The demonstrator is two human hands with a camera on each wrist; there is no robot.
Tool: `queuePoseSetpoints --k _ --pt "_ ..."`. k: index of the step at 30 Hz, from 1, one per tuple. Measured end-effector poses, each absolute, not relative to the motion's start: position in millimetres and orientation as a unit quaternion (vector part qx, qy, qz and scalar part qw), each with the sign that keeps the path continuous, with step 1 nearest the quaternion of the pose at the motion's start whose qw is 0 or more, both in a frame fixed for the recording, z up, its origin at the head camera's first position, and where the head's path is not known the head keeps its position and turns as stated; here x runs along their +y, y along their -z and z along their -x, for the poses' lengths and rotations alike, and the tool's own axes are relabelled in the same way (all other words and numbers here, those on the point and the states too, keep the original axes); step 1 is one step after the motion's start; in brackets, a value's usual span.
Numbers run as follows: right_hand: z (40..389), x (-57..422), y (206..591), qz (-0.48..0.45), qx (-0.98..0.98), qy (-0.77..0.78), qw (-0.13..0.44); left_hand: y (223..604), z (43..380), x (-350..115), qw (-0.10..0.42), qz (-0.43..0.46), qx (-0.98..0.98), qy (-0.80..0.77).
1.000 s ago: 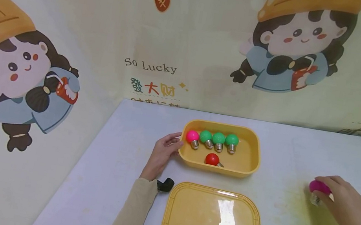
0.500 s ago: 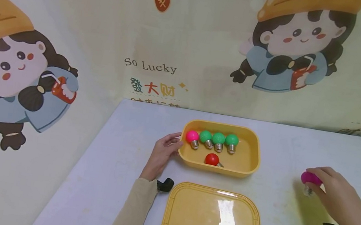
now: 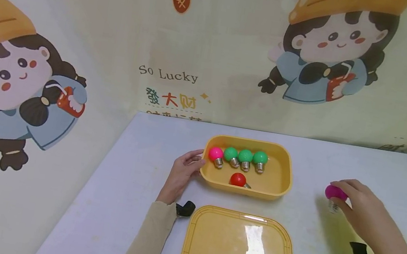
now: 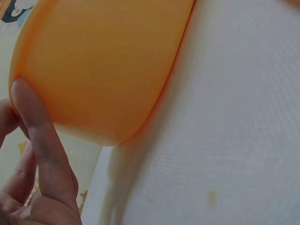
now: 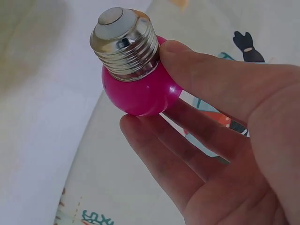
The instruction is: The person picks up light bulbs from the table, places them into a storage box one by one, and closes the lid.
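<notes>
Nearest, a flat yellow tray (image 3: 211,249) is lying on the white surface (image 3: 111,219). Beyond its right side, the person's right grip (image 3: 367,213) is pinching a magenta bulb (image 3: 335,192) by its globe, thumb opposing fingertips, with the metal base pointing down. The bulb appears to be hanging above the surface, well apart from the yellow container (image 3: 279,180) standing behind the tray. The left grip (image 3: 184,171) is touching the container's left end. Inside, a red bulb (image 3: 238,179) is lying by the near wall; farther back, a pink bulb (image 3: 216,154) and three green bulbs (image 3: 244,157) are lying in a row. A printed cloth (image 3: 234,38) is hanging behind.

The step in hand seems to be holding the magenta bulb aloft, the left grip probably steadying the container. The next move is likely calling for a firm pinch on the smooth globe, with the base clearing the container's rim.

Glare is washing out part of the tray, and its near edge is running out of frame. The container's near wall is hiding part of the red bulb. Whether the left grip is clasping the rim or merely resting against it, I cannot tell.
</notes>
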State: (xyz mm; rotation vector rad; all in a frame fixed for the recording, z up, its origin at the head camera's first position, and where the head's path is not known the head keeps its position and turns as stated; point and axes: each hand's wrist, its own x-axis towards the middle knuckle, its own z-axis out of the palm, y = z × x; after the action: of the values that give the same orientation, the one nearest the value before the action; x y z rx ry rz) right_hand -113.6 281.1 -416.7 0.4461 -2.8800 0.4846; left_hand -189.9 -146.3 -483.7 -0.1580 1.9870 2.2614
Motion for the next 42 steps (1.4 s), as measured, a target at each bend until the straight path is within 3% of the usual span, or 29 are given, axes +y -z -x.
queuePoseSetpoints --k 14,33,42 --pt "122 256 407 -0.157 -0.967 -0.186 0.081 484 191 -147 0.061 0.049 0.658 -0.749" --pt "135 225 401 -0.228 -0.937 -0.217 0.150 486 191 -147 0.061 0.043 0.662 -0.746" --pt "139 211 396 -0.225 -0.943 -0.214 0.118 487 191 -147 0.058 0.041 0.660 -0.747"
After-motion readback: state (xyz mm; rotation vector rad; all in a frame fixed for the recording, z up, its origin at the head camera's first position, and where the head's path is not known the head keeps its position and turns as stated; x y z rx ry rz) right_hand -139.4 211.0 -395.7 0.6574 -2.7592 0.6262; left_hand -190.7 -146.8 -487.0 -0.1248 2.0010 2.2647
